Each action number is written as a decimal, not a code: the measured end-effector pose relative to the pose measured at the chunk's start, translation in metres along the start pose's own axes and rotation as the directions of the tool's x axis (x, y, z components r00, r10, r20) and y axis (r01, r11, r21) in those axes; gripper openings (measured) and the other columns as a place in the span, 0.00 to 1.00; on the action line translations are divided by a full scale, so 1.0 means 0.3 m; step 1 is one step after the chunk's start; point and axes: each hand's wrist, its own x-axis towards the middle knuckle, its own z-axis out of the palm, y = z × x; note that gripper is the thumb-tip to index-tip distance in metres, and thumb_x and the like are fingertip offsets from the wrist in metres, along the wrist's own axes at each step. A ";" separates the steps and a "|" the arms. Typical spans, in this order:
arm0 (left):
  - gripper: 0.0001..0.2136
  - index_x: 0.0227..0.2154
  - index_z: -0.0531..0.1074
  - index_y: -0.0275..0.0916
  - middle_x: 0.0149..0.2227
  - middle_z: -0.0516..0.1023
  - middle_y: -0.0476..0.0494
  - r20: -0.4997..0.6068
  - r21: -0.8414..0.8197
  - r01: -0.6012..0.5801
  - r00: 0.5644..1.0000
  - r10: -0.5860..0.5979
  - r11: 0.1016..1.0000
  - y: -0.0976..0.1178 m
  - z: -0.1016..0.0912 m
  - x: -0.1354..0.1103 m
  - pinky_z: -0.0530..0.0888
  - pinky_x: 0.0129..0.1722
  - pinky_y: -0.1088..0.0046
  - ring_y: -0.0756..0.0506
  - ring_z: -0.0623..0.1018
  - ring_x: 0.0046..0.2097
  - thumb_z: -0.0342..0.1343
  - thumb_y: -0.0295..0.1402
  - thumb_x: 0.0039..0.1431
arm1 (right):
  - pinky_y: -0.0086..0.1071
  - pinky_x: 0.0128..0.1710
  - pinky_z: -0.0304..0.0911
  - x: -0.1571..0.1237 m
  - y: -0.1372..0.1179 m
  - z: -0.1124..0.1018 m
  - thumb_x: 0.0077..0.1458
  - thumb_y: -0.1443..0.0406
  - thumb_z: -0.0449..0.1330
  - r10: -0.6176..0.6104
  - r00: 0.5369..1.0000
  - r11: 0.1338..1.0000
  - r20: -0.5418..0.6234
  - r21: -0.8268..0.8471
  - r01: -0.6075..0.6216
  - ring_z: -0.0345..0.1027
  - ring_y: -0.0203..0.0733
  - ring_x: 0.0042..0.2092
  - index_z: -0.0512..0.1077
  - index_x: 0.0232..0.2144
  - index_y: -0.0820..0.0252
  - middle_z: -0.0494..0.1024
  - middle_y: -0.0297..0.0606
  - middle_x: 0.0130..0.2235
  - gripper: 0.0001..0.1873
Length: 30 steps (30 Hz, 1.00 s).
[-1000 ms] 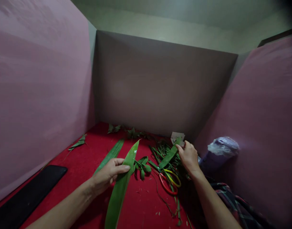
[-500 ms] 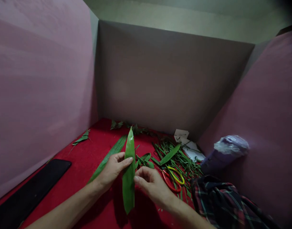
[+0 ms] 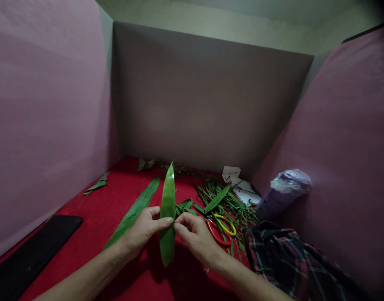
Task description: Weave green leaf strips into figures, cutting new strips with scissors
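A long green leaf (image 3: 167,196) stands nearly upright, its pointed tip at the top. My left hand (image 3: 144,228) grips it from the left, thumb across the front and fingers behind. At the leaf's right edge, the thumb and fingers of my right hand (image 3: 195,236) are pinched together on the rim. Another long leaf (image 3: 137,209) lies flat on the red cloth (image 3: 123,184), partly behind my left hand. Scissors with one red and one yellow handle loop (image 3: 226,225) rest just beyond my right hand.
A heap of green stems and leaf strips (image 3: 239,209) spreads on the right, by white papers (image 3: 244,190). Further right are a purple container with plastic wrap (image 3: 278,194) and plaid fabric (image 3: 282,251). A long black object (image 3: 38,251) lies left. Pink-purple and grey walls surround the cloth.
My right fingertips have closed in on the leaf's right edge, having been slightly apart from it. The view has shifted, so the surroundings appear further left.
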 end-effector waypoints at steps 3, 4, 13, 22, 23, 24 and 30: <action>0.09 0.29 0.76 0.34 0.27 0.77 0.47 -0.013 0.006 -0.008 1.000 0.008 1.000 -0.007 -0.001 0.000 0.68 0.28 0.77 0.50 0.73 0.27 0.63 0.35 0.46 | 0.25 0.23 0.49 0.005 0.008 0.000 0.51 0.66 0.53 -0.002 1.000 1.000 0.002 0.023 0.002 0.50 0.31 0.24 0.65 0.22 0.61 0.59 0.27 0.21 0.08; 0.09 0.29 0.76 0.34 0.27 0.77 0.47 -0.006 0.004 -0.010 1.000 0.010 1.000 -0.009 -0.002 0.001 0.68 0.28 0.78 0.50 0.73 0.27 0.63 0.35 0.46 | 0.25 0.24 0.49 0.005 0.010 0.001 0.51 0.65 0.54 -0.004 1.000 1.000 -0.001 0.029 0.004 0.51 0.31 0.24 0.64 0.21 0.61 0.59 0.27 0.21 0.09; 0.07 0.28 0.75 0.33 0.27 0.77 0.46 -0.013 -0.078 -0.011 1.000 0.010 0.997 -0.013 -0.005 0.001 0.69 0.29 0.76 0.50 0.72 0.28 0.63 0.32 0.45 | 0.25 0.22 0.51 0.002 0.027 0.007 0.53 0.64 0.53 0.033 0.999 0.991 0.022 0.128 -0.035 0.53 0.30 0.22 0.64 0.23 0.61 0.62 0.27 0.21 0.09; 0.06 0.25 0.73 0.34 0.24 0.74 0.49 -0.070 -0.079 -0.051 0.997 0.045 0.996 -0.006 -0.006 0.004 0.68 0.27 0.77 0.52 0.71 0.25 0.63 0.31 0.45 | 0.24 0.21 0.51 0.007 0.023 0.011 0.49 0.66 0.54 0.059 0.997 0.990 0.041 0.128 -0.064 0.54 0.30 0.22 0.65 0.22 0.61 0.63 0.28 0.20 0.07; 0.06 0.25 0.73 0.34 0.23 0.74 0.49 -0.076 -0.077 -0.056 0.996 0.050 0.995 -0.005 -0.006 0.005 0.68 0.26 0.78 0.52 0.71 0.25 0.63 0.31 0.45 | 0.24 0.21 0.52 0.007 0.024 0.011 0.50 0.66 0.54 0.057 0.997 0.990 0.043 0.124 -0.062 0.54 0.30 0.22 0.65 0.22 0.61 0.63 0.28 0.20 0.07; 0.06 0.24 0.73 0.35 0.23 0.74 0.50 -0.080 -0.075 -0.060 0.995 0.054 0.995 -0.005 -0.005 0.006 0.68 0.26 0.78 0.52 0.71 0.25 0.63 0.31 0.45 | 0.24 0.21 0.52 0.007 0.025 0.011 0.50 0.66 0.54 0.055 0.997 0.991 0.044 0.119 -0.060 0.54 0.30 0.22 0.65 0.22 0.61 0.63 0.28 0.20 0.07; 0.08 0.25 0.75 0.33 0.25 0.77 0.46 -0.064 -0.082 -0.045 0.997 0.039 0.996 0.000 0.004 0.004 0.69 0.28 0.75 0.50 0.73 0.26 0.65 0.32 0.42 | 0.24 0.22 0.53 0.003 0.019 0.011 0.48 0.67 0.54 0.021 0.999 0.998 0.035 0.055 -0.023 0.54 0.30 0.22 0.63 0.20 0.61 0.62 0.28 0.20 0.07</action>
